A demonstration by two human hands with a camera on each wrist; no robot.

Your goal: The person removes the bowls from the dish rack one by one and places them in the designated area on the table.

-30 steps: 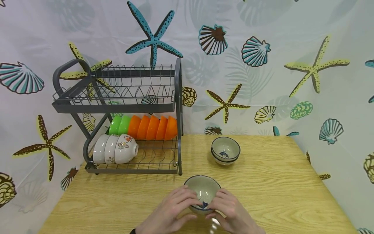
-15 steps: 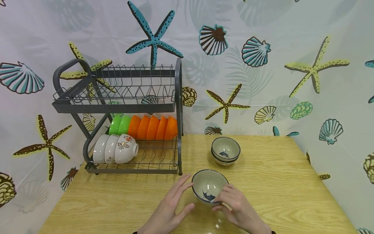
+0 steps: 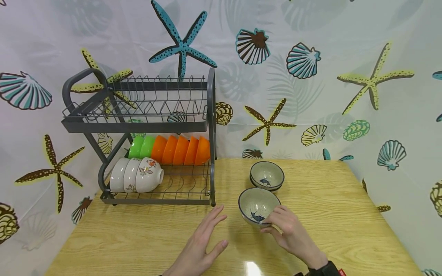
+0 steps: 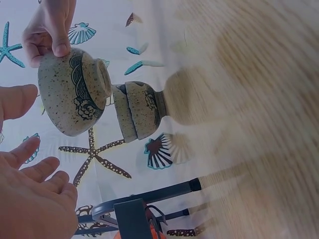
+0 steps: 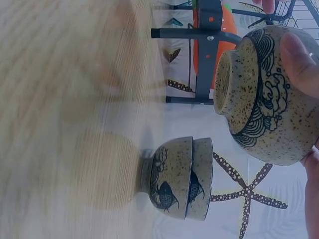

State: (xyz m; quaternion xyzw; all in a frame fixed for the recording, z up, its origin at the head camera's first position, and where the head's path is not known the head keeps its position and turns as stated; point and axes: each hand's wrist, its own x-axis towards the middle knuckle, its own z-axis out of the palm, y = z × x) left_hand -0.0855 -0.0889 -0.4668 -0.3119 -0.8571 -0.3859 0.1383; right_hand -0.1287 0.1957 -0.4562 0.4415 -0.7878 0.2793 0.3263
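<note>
A speckled beige bowl with a blue rim and a blue fish inside hangs above the table. My right hand pinches its near right rim, thumb outside and fingers over the edge. In the right wrist view the bowl shows a dark wave pattern and its foot is off the tabletop. To its left, my left hand is held with fingers extended, apart from the bowl and holding nothing. Just behind the held bowl stand two matching nested bowls, upright on the table.
A dark two-tier dish rack stands at the left back. Its lower tier holds white floral bowls, green bowls and several orange bowls. A printed curtain hangs behind the wooden table.
My left hand has let go of the bowl's rim and straightened its fingers. My right hand has carried the bowl up, away and rightward, closer to the nested bowls.
</note>
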